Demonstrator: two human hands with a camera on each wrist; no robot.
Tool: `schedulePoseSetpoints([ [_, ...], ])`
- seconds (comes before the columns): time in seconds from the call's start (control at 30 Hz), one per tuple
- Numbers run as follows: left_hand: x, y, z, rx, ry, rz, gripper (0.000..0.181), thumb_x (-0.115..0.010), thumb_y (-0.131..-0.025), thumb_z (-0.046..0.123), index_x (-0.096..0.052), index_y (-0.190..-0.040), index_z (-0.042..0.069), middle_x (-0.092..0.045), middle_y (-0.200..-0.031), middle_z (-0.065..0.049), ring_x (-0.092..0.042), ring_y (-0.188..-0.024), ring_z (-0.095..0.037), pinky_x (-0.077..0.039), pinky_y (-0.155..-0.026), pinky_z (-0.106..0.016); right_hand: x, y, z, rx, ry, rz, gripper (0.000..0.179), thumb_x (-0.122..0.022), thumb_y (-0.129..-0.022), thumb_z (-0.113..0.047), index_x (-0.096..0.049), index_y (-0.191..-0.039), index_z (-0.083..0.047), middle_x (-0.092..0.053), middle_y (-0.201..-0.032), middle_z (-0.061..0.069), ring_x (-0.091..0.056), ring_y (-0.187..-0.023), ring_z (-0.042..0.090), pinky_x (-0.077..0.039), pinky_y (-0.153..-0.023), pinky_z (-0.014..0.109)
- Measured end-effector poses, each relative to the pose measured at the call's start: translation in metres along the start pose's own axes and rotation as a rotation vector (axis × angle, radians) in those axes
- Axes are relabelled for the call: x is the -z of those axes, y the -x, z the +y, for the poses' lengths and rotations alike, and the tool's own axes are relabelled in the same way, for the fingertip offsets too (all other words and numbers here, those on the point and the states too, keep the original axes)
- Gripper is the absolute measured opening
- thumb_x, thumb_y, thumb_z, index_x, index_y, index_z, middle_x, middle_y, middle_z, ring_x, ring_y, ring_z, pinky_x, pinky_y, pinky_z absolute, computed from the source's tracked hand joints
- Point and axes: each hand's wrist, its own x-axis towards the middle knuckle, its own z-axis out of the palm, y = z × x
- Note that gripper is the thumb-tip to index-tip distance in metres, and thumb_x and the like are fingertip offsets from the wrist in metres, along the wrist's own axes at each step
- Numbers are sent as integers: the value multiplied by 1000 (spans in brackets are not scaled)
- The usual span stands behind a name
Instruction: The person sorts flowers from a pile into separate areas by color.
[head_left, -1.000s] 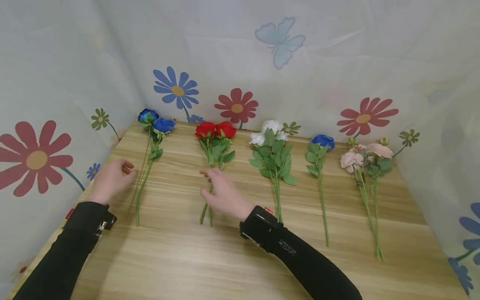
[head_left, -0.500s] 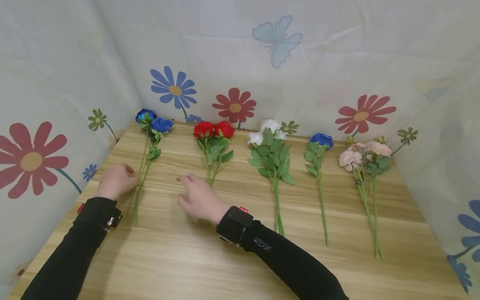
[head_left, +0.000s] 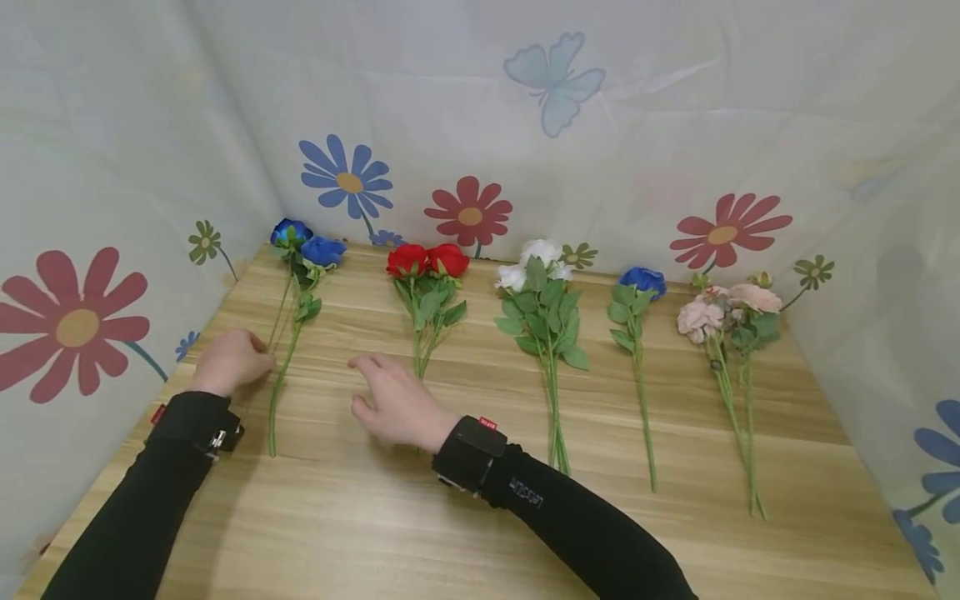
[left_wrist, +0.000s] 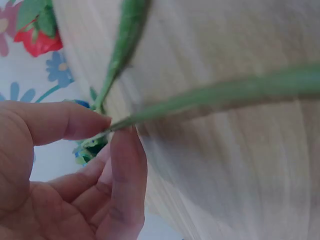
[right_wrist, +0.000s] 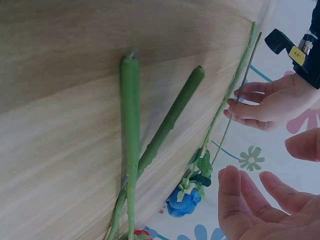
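At the left of the table lie two blue artificial roses, a darker one [head_left: 289, 233] and a brighter one [head_left: 324, 250], their stems side by side. My left hand [head_left: 231, 362] pinches the thin stem [left_wrist: 172, 104] of one of them between thumb and fingertips. The other blue rose's stem [head_left: 279, 400] runs just to the right of that hand. My right hand [head_left: 401, 404] hovers with loosely bent fingers and holds nothing. It is just left of the stems of two red roses [head_left: 427, 260] and hides their lower ends in the head view; those cut ends [right_wrist: 130, 67] show in the right wrist view.
Farther right on the wooden table [head_left: 337, 533] lie a bunch of white flowers [head_left: 536, 267], a single blue rose [head_left: 643, 282] and pale pink flowers [head_left: 701, 321]. A white curtain [head_left: 420, 100] printed with flowers encloses the table at the back and sides.
My left hand has come slightly right and now pinches a blue rose's stem. The right hand has moved left, off the red roses' stems, and has stayed nearly still over the last half second.
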Motion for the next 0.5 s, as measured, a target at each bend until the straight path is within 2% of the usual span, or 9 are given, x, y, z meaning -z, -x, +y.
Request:
schedulePoseSetpoints([
  [0.1, 4, -2, -1, -19, 77, -50, 42, -54, -90, 19, -57, -112, -16, -61, -102, -31, -59, -87, -40, -48, -73, -48, 2, 1, 0, -1, -4, -2, 47, -57, -90, -17, -47, -134, -4, -53, -132, 11, -51, -119, 21, -43, -99, 30],
  [0.27, 8, -4, -2, -29, 290, -143, 37, -52, -94, 13, -54, -113, -18, -62, -80, -14, -59, -66, -15, -50, -60, -28, 4, 5, 3, -15, 2, -6, 48, -57, -90, -18, -47, -134, -3, -52, -133, 10, -51, -120, 21, -43, -99, 30],
  [0.37, 10, -3, -2, -21, 370, -179, 40, -51, -96, 14, -50, -119, -18, -60, -87, -12, -56, -67, -9, -51, -59, -22, 4, 7, 5, -25, -16, -7, 48, -57, -90, -18, -47, -135, -3, -52, -134, 11, -50, -122, 21, -42, -100, 31],
  [0.5, 12, 0, 0, -8, 396, -190, 47, -51, -98, 20, -46, -127, -17, -57, -106, -20, -56, -73, -8, -53, -65, -21, 6, 10, 8, -52, -51, -14, 49, -56, -90, -18, -47, -135, -3, -50, -136, 12, -50, -122, 21, -44, -98, 31],
])
